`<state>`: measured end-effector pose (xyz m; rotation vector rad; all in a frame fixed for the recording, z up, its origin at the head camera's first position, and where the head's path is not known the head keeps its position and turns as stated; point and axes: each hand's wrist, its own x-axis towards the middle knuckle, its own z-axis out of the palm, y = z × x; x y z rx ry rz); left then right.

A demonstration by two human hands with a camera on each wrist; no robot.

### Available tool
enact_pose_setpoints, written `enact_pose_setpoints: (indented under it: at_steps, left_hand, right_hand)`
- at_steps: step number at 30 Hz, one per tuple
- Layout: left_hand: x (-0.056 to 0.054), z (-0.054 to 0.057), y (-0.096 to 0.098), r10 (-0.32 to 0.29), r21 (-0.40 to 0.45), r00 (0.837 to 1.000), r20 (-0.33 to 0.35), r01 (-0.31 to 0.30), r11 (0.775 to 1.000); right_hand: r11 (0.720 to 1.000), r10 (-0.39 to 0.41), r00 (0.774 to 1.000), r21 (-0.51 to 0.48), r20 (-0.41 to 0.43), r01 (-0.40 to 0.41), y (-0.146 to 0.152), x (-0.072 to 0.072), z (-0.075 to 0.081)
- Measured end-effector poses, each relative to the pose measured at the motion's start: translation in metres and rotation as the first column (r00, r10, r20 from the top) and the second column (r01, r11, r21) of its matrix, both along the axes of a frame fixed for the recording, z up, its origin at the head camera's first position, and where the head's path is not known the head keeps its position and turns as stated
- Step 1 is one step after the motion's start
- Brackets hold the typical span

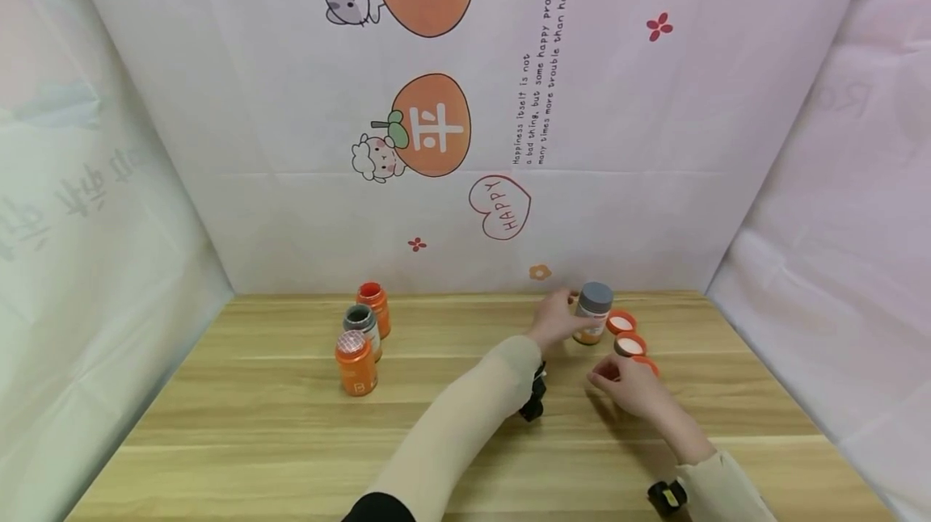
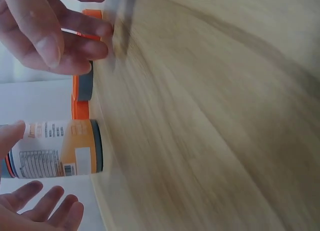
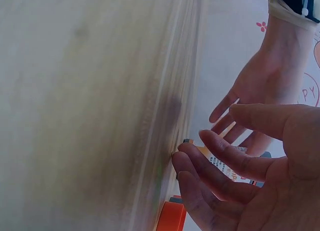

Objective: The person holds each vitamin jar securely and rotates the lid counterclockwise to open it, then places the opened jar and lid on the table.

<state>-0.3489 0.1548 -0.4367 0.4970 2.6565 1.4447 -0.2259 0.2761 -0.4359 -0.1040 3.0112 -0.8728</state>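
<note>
A jar with a grey screw lid (image 1: 596, 297) stands upright near the back of the table, with a white and orange label (image 2: 47, 151). My left hand (image 1: 556, 318) reaches around it. In the left wrist view its thumb overlaps the label near the lid end, while the other fingers (image 2: 45, 208) are spread and apart from the jar. My right hand (image 1: 631, 385) hovers in front of the loose lids, fingers loosely bent and nothing between them. It partly covers the nearest orange lid (image 1: 646, 364). Behind that lie two more lids, the middle one (image 1: 629, 343) and the far one (image 1: 621, 322).
On the left, three lidless jars stand in a row: a far orange jar (image 1: 374, 312), a grey jar (image 1: 367, 328) and a near orange jar (image 1: 356, 368) with a shiny covered top. A printed white cloth (image 1: 618, 142) hangs behind the wooden table (image 1: 291, 441).
</note>
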Motion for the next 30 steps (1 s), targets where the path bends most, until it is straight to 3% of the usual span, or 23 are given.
enact_pose_setpoints:
  at_steps: [10,15,23,30]
  left_hand:
    - [-0.007,-0.014,0.02,0.029,0.069,0.999,0.043,-0.032,0.997]
    - [-0.007,-0.014,0.022,0.037,0.08,0.998,0.05,-0.041,0.996]
    - [-0.002,-0.007,0.011,0.028,0.116,0.997,0.065,-0.035,0.993]
    - [-0.002,-0.011,0.001,0.047,0.142,0.997,0.054,-0.054,0.988]
  right_hand:
    - [1.0,-0.003,1.0,-0.001,-0.002,0.003,-0.003,-0.002,-0.003]
    - [1.0,-0.01,1.0,0.003,-0.011,0.01,-0.001,-0.002,-0.003]
    - [1.0,-0.005,1.0,0.004,-0.01,0.005,0.0,-0.002,-0.001]
    - [1.0,-0.014,1.0,0.015,-0.006,0.014,-0.001,-0.003,-0.002]
